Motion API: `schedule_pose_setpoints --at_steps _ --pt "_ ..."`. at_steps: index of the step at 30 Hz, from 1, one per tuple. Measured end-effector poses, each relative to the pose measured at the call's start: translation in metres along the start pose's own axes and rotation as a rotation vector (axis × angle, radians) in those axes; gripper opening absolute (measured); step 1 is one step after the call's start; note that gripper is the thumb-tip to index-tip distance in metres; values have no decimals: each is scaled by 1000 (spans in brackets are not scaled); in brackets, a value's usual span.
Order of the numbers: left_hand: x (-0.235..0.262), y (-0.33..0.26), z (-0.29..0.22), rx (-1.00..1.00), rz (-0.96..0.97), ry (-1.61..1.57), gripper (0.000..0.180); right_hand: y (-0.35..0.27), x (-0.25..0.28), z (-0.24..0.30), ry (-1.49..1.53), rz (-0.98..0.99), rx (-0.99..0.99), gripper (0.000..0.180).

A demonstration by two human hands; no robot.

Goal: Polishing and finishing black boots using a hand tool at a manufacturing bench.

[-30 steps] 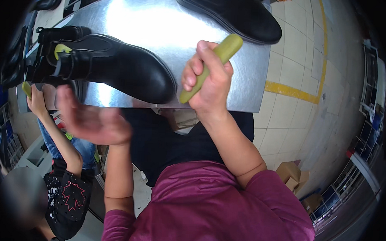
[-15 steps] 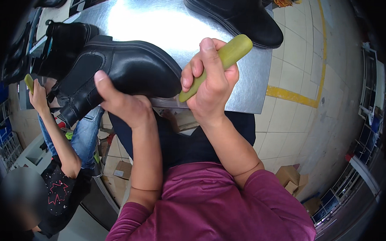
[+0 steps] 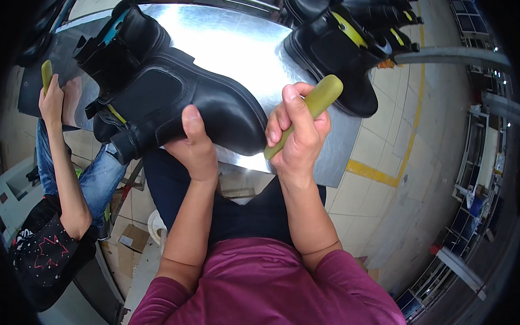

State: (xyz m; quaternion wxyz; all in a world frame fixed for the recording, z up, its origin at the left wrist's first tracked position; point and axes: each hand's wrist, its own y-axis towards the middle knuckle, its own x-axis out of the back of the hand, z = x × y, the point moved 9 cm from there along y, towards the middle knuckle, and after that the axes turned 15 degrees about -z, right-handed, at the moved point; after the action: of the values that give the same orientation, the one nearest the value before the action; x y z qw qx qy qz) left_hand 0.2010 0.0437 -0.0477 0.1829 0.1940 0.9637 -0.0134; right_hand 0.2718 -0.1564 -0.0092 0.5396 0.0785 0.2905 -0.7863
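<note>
A black ankle boot point(image 3: 222, 107) lies on its side, toe to the right, over the near edge of the metal table. My left hand point(image 3: 194, 149) holds it from below, the thumb up along its side and the other fingers hidden under it. In my right hand point(image 3: 300, 132) is a yellow-green stick point(image 3: 324, 96), rounded at the top and narrowing downward. Its narrow lower end is at the boot's toe; whether it touches cannot be made out. My right fingers are wrapped round the stick.
The shiny metal table point(image 3: 230, 32) bears another black boot point(image 3: 132, 40) at left and several more boots point(image 3: 344, 56) at far right. A co-worker's hand point(image 3: 51, 101) at left holds a similar stick point(image 3: 46, 75). A yellow floor line point(image 3: 374, 173) runs at right.
The view has shifted, showing more boots at the far right. Both hands and the boot appear lower and further right. My right hand keeps its grip on the stick near the toe.
</note>
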Motion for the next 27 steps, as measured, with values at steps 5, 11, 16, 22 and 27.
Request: schedule_pose_setpoints --at_steps 5,11,16,22,27 --pt "11 -1 2 -24 -21 95 50 17 -24 4 -55 23 22 17" --pt "12 -5 -4 -1 -32 144 47 22 -55 4 -120 90 35 16" --pt "12 -10 0 -37 25 267 49 36 -77 -1 -160 174 -9 19" --pt "19 -5 4 -94 -24 277 47 40 -117 -12 -254 280 46 23" --pt "5 -3 -7 -55 2 204 44 49 -149 -27 -241 350 162 22"
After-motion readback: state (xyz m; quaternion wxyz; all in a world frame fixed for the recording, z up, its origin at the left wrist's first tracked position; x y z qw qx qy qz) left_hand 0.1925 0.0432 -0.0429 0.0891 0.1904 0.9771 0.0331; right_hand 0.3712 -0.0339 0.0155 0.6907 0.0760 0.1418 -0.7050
